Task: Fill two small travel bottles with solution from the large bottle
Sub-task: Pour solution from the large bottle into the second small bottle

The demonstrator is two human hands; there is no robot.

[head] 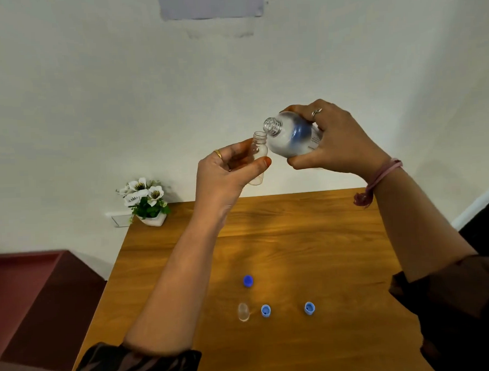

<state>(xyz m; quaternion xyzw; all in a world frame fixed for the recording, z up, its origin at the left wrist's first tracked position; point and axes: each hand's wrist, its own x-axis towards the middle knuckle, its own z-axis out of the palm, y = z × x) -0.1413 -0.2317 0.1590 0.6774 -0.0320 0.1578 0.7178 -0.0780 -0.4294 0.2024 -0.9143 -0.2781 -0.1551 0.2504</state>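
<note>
My left hand [226, 169] holds a small clear travel bottle [258, 149] upright, high above the table, its mouth uncapped. My right hand [334, 142] grips the large clear bottle [288, 135] with a blue and white label. That bottle is tipped sideways, and its open threaded neck sits just over the small bottle's mouth. A second small clear bottle [243, 311] stands on the wooden table [296, 233] below. A dark blue cap [248, 280] and two light blue caps [266, 310] [309, 308] lie near it.
A white pot of white flowers [146, 201] stands at the table's far left corner, against the pale wall. A dark red cabinet [32, 301] sits to the left of the table. The table's right edge runs close to my right sleeve.
</note>
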